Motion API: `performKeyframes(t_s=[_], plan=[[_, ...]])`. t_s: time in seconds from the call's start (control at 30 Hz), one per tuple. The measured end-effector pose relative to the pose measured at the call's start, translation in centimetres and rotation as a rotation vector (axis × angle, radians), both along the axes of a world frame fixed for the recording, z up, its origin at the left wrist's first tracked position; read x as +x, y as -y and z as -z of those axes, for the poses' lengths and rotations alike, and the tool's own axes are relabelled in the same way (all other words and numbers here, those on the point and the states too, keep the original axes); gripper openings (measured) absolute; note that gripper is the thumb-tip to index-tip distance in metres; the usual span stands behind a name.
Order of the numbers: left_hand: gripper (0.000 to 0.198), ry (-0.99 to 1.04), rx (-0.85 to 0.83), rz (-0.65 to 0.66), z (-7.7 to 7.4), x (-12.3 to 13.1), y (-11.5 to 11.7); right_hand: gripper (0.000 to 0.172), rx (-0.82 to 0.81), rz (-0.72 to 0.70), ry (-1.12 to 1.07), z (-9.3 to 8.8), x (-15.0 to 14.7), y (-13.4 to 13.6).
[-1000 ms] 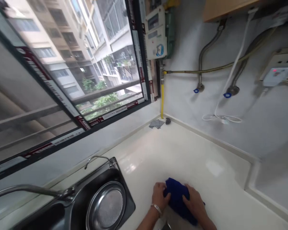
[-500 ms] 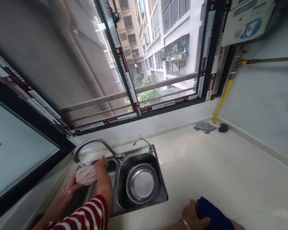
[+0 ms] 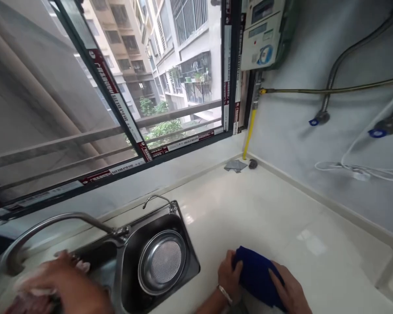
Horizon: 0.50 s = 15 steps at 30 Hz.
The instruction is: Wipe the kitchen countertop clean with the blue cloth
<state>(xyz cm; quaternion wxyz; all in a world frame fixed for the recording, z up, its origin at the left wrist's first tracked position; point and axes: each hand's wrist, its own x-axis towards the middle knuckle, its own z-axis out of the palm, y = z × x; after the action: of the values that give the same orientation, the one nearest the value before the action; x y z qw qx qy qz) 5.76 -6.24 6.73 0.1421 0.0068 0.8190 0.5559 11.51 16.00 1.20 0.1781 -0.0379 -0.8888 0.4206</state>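
A dark blue cloth (image 3: pixel 257 274) lies bunched on the pale countertop (image 3: pixel 265 209), near its front edge and to the right of the sink. My left hand (image 3: pixel 229 277), with a bracelet at the wrist, grips the cloth's left side with curled fingers. My right hand (image 3: pixel 290 290) lies over its right side, fingers pressed down onto the fabric. Both hands touch the cloth, and part of it is hidden under my right hand.
A steel sink (image 3: pixel 186 279) holds a round strainer basket (image 3: pixel 162 266), with a curved faucet (image 3: pixel 52 224) beside it. Another person's blurred hands (image 3: pixel 62 288) work at the left basin. Grey scraps (image 3: pixel 236 165), a yellow pipe (image 3: pixel 249 135), hoses and a white cable (image 3: pixel 356 170) line the back corner.
The view has swung right and back. The other person's hands have dropped lower left at the sink and blurred. My hands stay on the blue cloth.
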Motion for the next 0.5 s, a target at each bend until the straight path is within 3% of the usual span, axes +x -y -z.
performKeyframes(t_s=[0.1, 0.27, 0.33, 0.43, 0.5], plan=[[0.025, -0.103, 0.114, 0.0, -2.9, -1.3, -0.4, 0.038, -0.024, -0.028, -0.076, -3.2, -1.2, -0.4], [0.035, -0.208, 0.338, 0.0, -8.8, -4.3, -0.6, 0.039, 0.002, -0.009, -0.22, -10.9, -4.4, -0.2], [0.037, -0.214, 0.409, -0.018, -10.9, -5.5, -0.4, 0.038, 0.03, -0.002, -0.294, -13.1, -5.6, 0.0], [0.042, -0.169, 0.489, -0.068, -12.6, -6.7, 0.1, 0.037, -0.009, -0.001, -0.33, -14.3, -6.3, 0.9], [0.048, -0.099, 0.534, -0.117, -12.4, -6.8, 0.4, 0.038, -0.128, -0.001, -0.255, -14.0, -5.9, 1.7]])
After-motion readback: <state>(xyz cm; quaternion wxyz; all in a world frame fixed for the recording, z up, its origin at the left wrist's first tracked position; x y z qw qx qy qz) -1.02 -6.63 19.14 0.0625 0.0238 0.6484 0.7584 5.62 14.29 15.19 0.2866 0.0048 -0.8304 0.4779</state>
